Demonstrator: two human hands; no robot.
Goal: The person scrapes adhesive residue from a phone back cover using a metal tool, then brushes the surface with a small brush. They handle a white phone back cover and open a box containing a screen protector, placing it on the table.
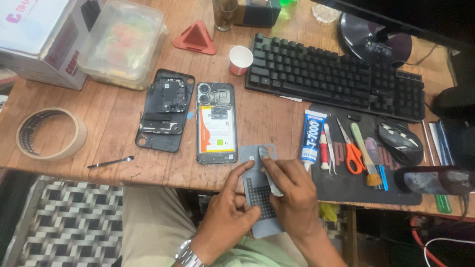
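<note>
Left hand grips the grey phone back cover at the table's near edge; right hand pinches a small scraper against it.

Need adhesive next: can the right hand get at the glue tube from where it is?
Probably yes: the glue tube lies uncovered on the mat just beyond the right hand, nothing between them, though that hand is pressing on the grey back cover.

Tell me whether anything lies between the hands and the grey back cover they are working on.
Nothing visible does. The left hand grips the grey back cover directly at its left edge, and the right hand presses a small pale strip straight onto its inner face. The opened phone lies apart on the wooden table above.
</note>
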